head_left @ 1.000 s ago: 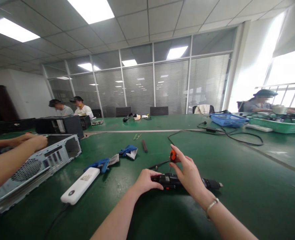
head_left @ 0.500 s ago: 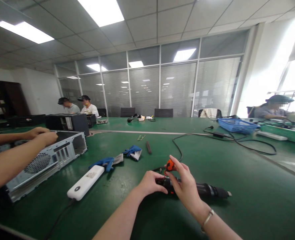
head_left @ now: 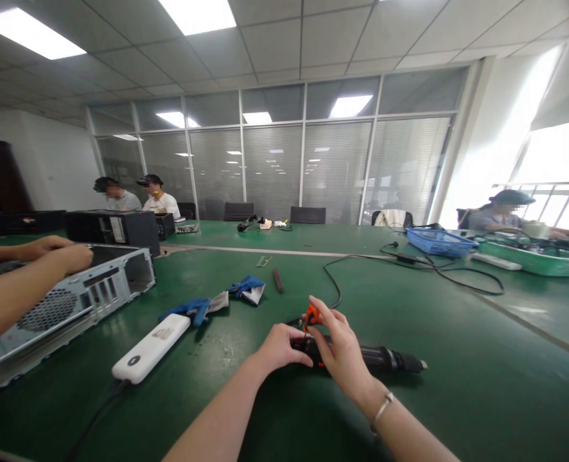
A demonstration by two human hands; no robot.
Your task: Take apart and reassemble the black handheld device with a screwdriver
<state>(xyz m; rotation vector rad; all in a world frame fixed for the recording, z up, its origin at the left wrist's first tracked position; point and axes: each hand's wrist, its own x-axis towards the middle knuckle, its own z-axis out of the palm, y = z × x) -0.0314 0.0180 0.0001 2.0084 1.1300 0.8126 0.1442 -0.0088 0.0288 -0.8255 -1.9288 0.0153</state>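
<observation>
A black electric screwdriver [head_left: 378, 359] lies across the green table [head_left: 458, 410], its tip pointing right and a cord at its left end. My left hand [head_left: 280, 348] is wrapped round that left end and steadies it. Above the tool, my right hand [head_left: 340, 343] pinches a small orange-and-black handle [head_left: 312, 314], which looks like a small screwdriver. Its lower end meets the electric screwdriver's body near my left fingertips; the exact contact spot is too small to make out. A bracelet [head_left: 383, 410] circles my right wrist.
Blue-and-grey gloves [head_left: 248, 287], a dark bar [head_left: 277, 280] and a white power strip [head_left: 152, 346] lie to the left. A co-worker's hands [head_left: 67, 255] are at an open computer case [head_left: 96, 298]. A blue basket [head_left: 441, 242], green basket [head_left: 535, 256] and black cord [head_left: 332, 276] lie farther right.
The whole view has shifted slightly, so things appear farther left. Both my hands keep their holds on the electric screwdriver and the orange-handled tool.
</observation>
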